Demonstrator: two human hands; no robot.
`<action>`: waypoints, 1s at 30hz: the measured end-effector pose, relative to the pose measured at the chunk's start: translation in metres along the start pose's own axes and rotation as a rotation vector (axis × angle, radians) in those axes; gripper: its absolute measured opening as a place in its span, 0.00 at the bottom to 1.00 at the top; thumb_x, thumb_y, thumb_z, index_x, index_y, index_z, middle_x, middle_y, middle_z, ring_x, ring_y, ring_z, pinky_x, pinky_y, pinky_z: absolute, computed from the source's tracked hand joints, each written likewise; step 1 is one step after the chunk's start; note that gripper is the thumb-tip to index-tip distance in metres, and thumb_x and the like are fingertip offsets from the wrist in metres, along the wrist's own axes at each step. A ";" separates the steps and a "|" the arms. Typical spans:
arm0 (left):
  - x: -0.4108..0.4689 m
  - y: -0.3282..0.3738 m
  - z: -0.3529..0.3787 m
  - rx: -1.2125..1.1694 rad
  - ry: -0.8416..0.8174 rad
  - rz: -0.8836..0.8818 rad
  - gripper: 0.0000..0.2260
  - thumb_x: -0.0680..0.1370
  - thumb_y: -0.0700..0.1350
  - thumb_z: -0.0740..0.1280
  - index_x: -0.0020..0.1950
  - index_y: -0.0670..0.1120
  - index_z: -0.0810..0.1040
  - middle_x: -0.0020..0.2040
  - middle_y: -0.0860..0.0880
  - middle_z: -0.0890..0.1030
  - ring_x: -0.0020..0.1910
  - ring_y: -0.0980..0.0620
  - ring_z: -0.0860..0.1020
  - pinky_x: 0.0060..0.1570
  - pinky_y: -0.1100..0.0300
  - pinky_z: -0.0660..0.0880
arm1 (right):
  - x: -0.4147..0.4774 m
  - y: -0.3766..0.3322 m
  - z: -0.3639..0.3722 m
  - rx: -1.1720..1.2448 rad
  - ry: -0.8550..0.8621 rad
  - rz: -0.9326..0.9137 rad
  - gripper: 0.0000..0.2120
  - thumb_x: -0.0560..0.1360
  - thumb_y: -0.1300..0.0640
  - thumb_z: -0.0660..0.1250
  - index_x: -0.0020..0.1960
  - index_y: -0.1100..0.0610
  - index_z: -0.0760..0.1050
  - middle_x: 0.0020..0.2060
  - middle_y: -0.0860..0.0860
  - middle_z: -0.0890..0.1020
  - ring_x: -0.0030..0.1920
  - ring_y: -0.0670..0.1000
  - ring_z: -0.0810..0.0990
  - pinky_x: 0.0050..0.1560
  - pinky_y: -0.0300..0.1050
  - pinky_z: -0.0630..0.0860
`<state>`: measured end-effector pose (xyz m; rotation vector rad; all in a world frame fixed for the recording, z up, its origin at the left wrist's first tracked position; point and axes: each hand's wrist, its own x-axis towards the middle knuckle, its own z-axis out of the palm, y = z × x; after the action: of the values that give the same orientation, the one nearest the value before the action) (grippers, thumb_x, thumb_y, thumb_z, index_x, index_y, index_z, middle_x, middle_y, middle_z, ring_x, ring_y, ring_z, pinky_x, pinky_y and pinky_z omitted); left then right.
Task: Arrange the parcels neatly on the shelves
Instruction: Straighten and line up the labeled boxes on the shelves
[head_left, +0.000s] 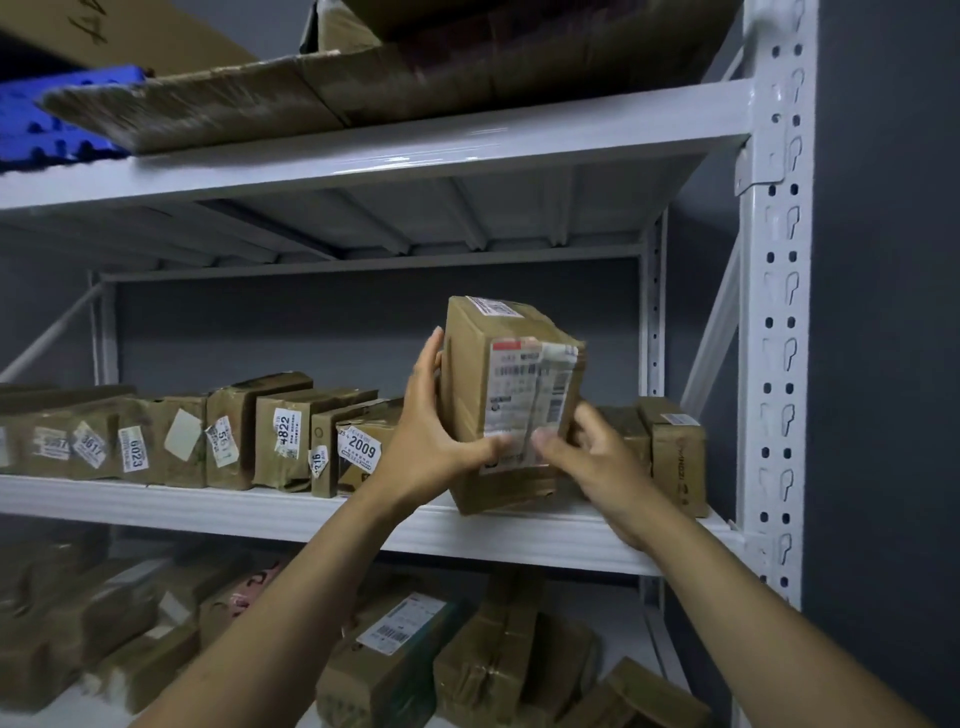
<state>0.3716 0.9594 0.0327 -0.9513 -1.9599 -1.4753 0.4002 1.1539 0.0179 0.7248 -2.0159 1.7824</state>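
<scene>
A brown cardboard parcel (506, 400) with a white shipping label stands upright and slightly tilted on the front edge of the middle shelf (291, 512). My left hand (434, 431) grips its left side, thumb on the front label. My right hand (597, 462) holds its lower right corner, thumb on the label. A row of taped brown parcels (260, 431) with numbered stickers lines the shelf to the left. Two more parcels (675, 452) stand to the right, partly hidden behind my right hand.
The white shelf upright (774, 312) rises at the right. The upper shelf (363, 156) holds flattened cardboard (218, 104) and a blue plastic item (57, 119). Several parcels (467, 660) lie loosely on the lower shelf.
</scene>
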 end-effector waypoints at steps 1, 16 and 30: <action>0.001 0.001 0.000 0.062 -0.028 0.011 0.55 0.60 0.54 0.80 0.70 0.75 0.41 0.76 0.60 0.54 0.74 0.58 0.60 0.69 0.49 0.67 | 0.001 -0.004 -0.001 0.108 0.016 0.007 0.17 0.72 0.46 0.67 0.60 0.47 0.73 0.55 0.47 0.82 0.58 0.48 0.80 0.59 0.48 0.77; 0.000 0.001 -0.004 0.120 -0.223 0.052 0.59 0.62 0.57 0.78 0.75 0.63 0.34 0.77 0.64 0.45 0.76 0.60 0.50 0.75 0.52 0.56 | 0.006 -0.017 0.000 0.149 0.142 -0.108 0.24 0.69 0.53 0.69 0.65 0.49 0.71 0.57 0.49 0.82 0.59 0.48 0.80 0.54 0.45 0.76; -0.015 0.017 -0.019 -0.211 -0.043 -0.017 0.38 0.79 0.42 0.67 0.78 0.62 0.46 0.70 0.55 0.71 0.69 0.50 0.71 0.58 0.55 0.76 | 0.010 -0.032 0.042 0.061 0.172 -0.303 0.30 0.74 0.69 0.68 0.66 0.41 0.66 0.66 0.48 0.76 0.63 0.47 0.77 0.60 0.48 0.77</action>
<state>0.3938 0.9409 0.0369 -1.0655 -1.8727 -1.7097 0.4138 1.1090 0.0435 0.8161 -1.6497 1.6719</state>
